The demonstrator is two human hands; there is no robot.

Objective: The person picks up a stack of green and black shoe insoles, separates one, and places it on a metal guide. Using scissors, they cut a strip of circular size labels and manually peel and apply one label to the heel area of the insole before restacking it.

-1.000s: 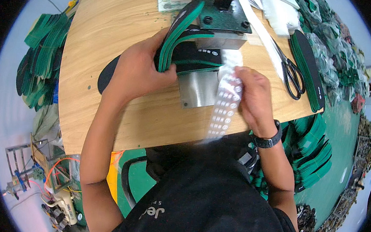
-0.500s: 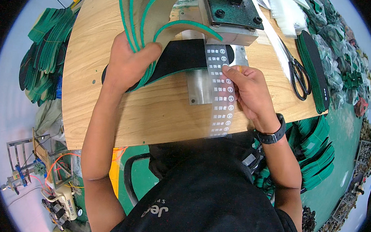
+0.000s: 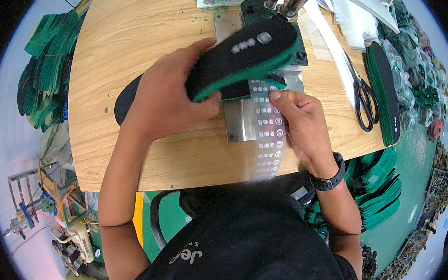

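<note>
My left hand [image 3: 162,98] grips a black insole [image 3: 242,56], long axis rising rightward above the metal plate [image 3: 240,123]; right hand [image 3: 301,127] pinches the label strip [image 3: 268,135].

A rounded wooden desk [image 3: 137,42] is standing on a green floor [image 3: 415,203], with even light falling across it and pale flooring [image 3: 3,142] lying alongside.

The person wears a black short-sleeved shirt [image 3: 258,245] with pale lettering on the chest, which shows upside down in the head view. Both forearms are bare from the sleeves down. A black wristwatch [image 3: 329,177] with a dark strap sits on the right wrist. The hands wear no gloves.
</note>
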